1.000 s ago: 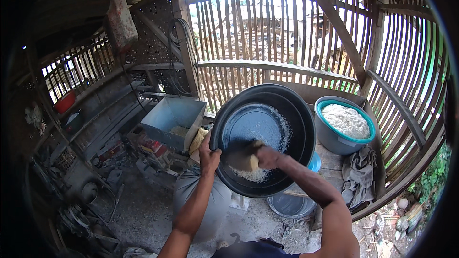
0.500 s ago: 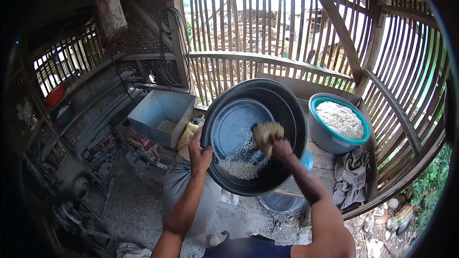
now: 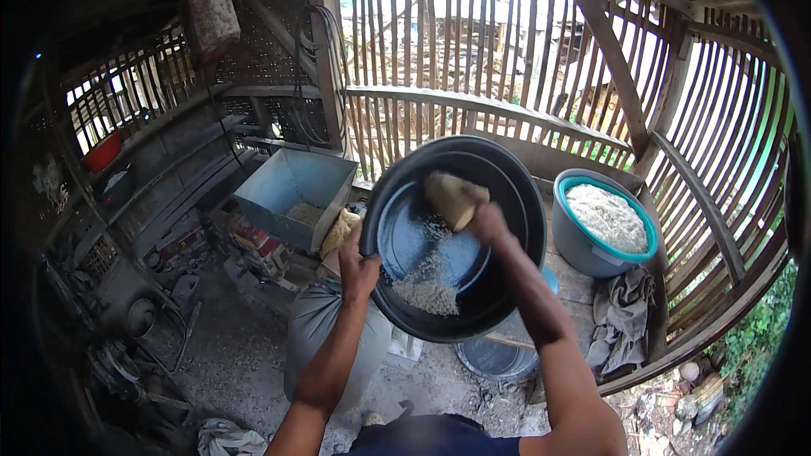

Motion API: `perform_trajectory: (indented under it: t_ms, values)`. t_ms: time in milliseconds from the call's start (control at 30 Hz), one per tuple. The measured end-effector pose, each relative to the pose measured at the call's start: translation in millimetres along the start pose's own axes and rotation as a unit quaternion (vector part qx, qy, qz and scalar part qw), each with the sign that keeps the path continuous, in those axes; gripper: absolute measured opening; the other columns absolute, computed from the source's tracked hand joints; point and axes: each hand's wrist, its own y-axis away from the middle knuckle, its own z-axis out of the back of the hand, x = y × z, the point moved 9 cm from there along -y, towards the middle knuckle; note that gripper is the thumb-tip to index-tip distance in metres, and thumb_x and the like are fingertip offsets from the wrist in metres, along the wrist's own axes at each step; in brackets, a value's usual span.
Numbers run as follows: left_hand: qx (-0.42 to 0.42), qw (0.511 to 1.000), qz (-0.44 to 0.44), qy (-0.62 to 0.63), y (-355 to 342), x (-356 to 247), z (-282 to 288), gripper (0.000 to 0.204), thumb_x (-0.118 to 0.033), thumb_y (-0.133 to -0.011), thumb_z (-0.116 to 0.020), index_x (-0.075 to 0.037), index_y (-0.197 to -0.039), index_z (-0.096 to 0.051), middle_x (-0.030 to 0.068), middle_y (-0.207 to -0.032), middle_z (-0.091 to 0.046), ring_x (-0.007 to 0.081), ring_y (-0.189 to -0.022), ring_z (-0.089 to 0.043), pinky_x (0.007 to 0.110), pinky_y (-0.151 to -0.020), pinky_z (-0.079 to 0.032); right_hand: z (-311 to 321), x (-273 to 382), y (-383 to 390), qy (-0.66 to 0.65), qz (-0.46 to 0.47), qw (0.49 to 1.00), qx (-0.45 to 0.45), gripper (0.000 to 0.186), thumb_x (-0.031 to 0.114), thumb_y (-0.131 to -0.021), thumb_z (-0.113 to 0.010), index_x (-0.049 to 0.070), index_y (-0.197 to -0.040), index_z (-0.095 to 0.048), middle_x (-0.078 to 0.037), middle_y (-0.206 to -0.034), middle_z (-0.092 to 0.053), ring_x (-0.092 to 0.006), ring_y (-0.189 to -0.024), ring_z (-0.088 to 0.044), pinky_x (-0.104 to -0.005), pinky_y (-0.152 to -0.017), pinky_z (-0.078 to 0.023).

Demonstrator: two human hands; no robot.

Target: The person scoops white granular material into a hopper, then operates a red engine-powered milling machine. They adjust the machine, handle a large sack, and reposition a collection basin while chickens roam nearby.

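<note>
A large black basin (image 3: 397, 245) is tilted up in front of me, its open side toward me. My left hand (image 3: 358, 265) grips the left rim, thumb at the edge. Inside, my right hand (image 3: 490, 226) is closed on a tan wedge-shaped piece (image 3: 456, 201), perhaps a hand brush or folded cloth; blur hides its exact kind. Pale grains that look like rice (image 3: 429, 291) lie heaped at the basin's lower side, with a thin scatter running up toward the tan piece. Below the basin's left side stands a full grey sack (image 3: 334, 346).
At right, a grey tub with a teal rim (image 3: 568, 241) holds a white heap beside a crumpled grey cloth (image 3: 623, 304). A metal hopper (image 3: 291, 171) with some grain stands at left. Under the basin lies a dark round pan (image 3: 498, 361). A slatted wall (image 3: 473, 105) rises behind.
My right hand has swept the tan piece up and left across the basin's inside. My left hand keeps its hold on the rim, and the view has shifted slightly.
</note>
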Motion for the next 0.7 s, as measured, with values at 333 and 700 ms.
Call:
perform_trajectory:
  t_ms: [333,700]
  values:
    - [-0.043,0.999,-0.02,0.025,-6,2,11,0.058,0.012,-0.063,-0.048,0.006,-0.12,-0.059,0.0135,-0.103,-0.065,0.0188,-0.095,-0.064,0.028,-0.085,-0.048,12,26,58,-0.367,0.107,0.921,-0.069,0.041,0.023,-0.082,-0.066,0.006,-0.119,-0.065,-0.021,-0.107,-0.069,-0.0374,-0.096,-0.068,-0.0434,-0.087,-0.054]
    - [-0.008,0.998,-0.036,0.046,5,-3,10,0.065,0.013,-0.065,-0.047,0.005,-0.129,-0.055,0.0131,-0.11,-0.066,0.0163,-0.103,-0.062,0.027,-0.093,-0.046,-85,149,101,0.077,0.346,0.913,0.201,0.023,0.018,-0.072,-0.065,0.005,-0.088,-0.074,-0.017,-0.083,-0.072,-0.0283,-0.08,-0.072,-0.0419,-0.078,-0.056]
